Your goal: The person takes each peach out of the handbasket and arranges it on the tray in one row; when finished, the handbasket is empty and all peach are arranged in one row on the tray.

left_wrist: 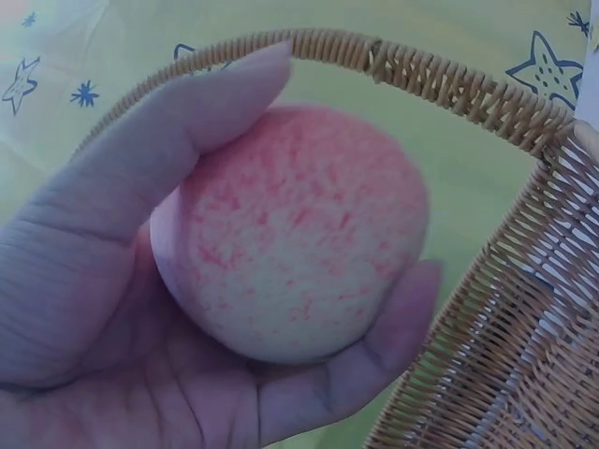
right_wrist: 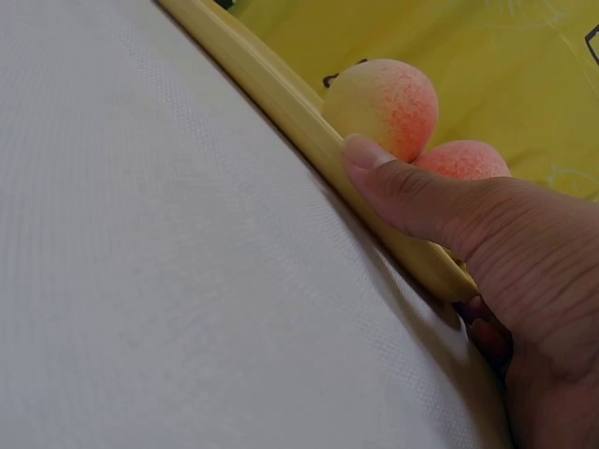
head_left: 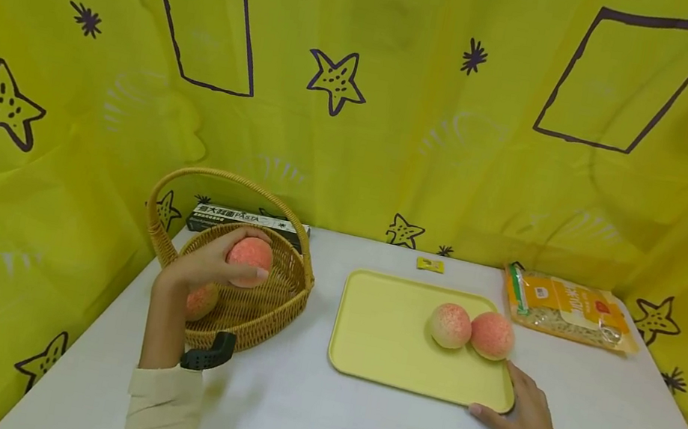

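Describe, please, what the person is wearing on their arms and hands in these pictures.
The left hand is bare; a cream sleeve is pushed up the forearm, and a black device sits at the sleeve's upper edge. The right hand and its forearm are bare, with no sleeve, glove or ring in view.

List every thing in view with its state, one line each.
left hand: grips a peach above the basket
held peach: lifted, clear of the basket floor
basket: upright, one more peach inside
tray: flat on the table, two peaches on it
tray peaches: side by side, touching
right hand: holds the tray's near right corner, thumb on the rim
snack bag: lying flat, sealed
pasta box: lying behind the basket
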A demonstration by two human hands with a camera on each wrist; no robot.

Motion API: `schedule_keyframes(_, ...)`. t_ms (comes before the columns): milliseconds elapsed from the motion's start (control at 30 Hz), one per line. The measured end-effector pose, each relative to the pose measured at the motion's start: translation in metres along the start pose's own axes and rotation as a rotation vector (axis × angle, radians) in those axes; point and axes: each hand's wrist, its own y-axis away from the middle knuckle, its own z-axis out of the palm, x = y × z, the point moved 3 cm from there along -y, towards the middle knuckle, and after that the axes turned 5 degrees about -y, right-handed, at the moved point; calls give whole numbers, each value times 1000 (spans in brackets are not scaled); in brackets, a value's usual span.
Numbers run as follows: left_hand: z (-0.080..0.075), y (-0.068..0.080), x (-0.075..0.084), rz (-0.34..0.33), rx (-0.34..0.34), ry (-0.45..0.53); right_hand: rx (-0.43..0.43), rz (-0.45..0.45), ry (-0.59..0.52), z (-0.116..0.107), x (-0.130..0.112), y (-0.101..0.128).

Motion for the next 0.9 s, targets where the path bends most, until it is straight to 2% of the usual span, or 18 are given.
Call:
schedule_keyframes(133,5,4,7,60,-71,-38,5,-4,-3,0,0,-1)
schedule_keyframes(300,13,8,13,114,-123,-72,10,-12,-4,1,1,1)
schedule_keyframes(567,35,10,22,69,-283,-22,16,-19,14,2,2,1)
schedule_keyframes(667,42,9,31,80,-314,-75,18,-18,20,1,1,0)
schedule_keyframes(800,57,3,44,151,-360,-184,6,-7,25,1,1,1)
schedule_keyframes(900,71,-5,52,183,-383,-218,0,4,36,1,1,1)
